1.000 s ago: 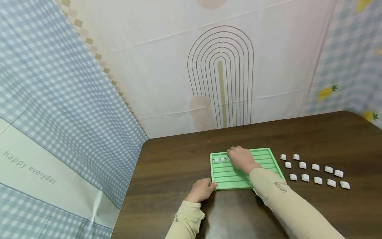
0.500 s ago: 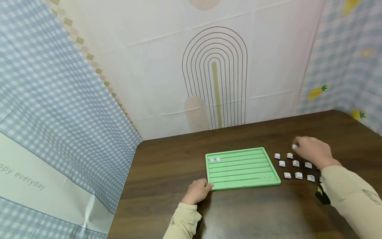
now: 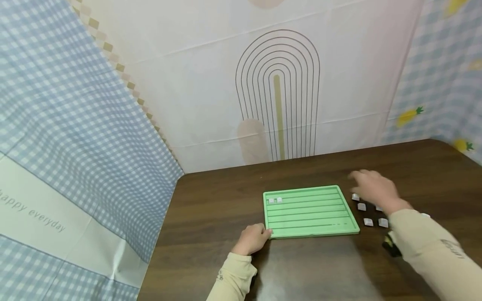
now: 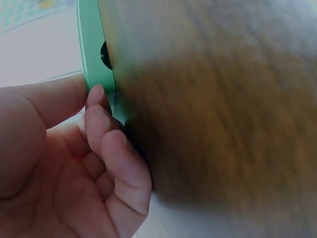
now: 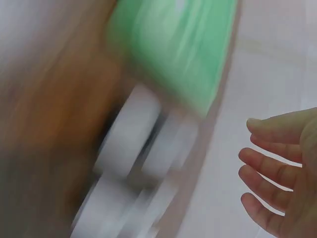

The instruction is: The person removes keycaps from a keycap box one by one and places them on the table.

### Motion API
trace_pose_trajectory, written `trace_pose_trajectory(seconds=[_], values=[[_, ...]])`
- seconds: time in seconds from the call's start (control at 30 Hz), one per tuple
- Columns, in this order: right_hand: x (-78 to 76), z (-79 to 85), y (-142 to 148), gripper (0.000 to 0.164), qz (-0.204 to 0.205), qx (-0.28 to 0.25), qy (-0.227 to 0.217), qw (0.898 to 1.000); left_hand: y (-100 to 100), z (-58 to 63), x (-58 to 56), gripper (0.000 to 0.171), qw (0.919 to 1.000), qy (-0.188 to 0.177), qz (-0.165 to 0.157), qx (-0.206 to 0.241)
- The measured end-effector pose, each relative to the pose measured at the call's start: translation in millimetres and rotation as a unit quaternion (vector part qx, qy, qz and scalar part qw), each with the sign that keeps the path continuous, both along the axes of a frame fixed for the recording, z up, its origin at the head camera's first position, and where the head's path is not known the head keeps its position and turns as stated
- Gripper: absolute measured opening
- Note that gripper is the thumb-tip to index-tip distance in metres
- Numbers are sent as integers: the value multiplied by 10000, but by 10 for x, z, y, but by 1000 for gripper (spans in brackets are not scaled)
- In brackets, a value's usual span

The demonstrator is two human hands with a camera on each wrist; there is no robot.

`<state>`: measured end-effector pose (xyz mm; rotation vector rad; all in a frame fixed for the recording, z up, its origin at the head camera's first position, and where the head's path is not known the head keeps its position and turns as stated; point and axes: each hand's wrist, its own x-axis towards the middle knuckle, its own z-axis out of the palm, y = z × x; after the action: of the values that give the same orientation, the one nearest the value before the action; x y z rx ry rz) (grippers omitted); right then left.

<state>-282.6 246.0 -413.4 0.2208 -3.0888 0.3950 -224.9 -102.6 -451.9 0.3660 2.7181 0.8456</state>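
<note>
A light green ridged tray [image 3: 308, 217] lies on the brown table, with two small white keycaps [image 3: 275, 200] in its top left row. At the near left corner, my left hand [image 3: 251, 239] pinches the tray's edge. The left wrist view has the thumb [image 4: 64, 96] on one side of the green edge and curled fingers on the other. Right of the tray, my right hand [image 3: 375, 190] is above loose white keycaps [image 3: 368, 222], hiding some of them. In the right wrist view its fingers [image 5: 270, 168] are spread and loosely bent, with nothing between them.
A white keycap [image 3: 425, 215] shows just past the right sleeve. A patterned cloth [image 3: 211, 104] hangs behind the table's far edge, and a blue checked cloth [image 3: 113, 138] hangs at the left.
My right hand went from the tray's top row to right of the keycaps, carrying a white keycap, then back left without one visible. Two keycaps now show in the row. The left hand stayed.
</note>
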Motion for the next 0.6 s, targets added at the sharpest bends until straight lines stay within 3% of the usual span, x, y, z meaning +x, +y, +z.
trace_pose_trajectory(seconds=[0.1, 0.27, 0.4, 0.6], values=[[-104, 18, -566, 34, 400, -144, 226, 9988, -1, 3, -11, 43, 10000, -5, 18, -56], [-215, -152, -1303, 32, 787, -77, 104, 9968, 51, -3, -21, 43, 10000, -29, -42, -76], [-239, -308, -1590, 28, 840, 136, 90, 9963, 110, -4, -14, 42, 9999, -55, -127, -46], [-213, -395, -1699, 13, 852, 545, 670, 9926, 145, 14, -7, 41, 9998, 5, -166, -100]])
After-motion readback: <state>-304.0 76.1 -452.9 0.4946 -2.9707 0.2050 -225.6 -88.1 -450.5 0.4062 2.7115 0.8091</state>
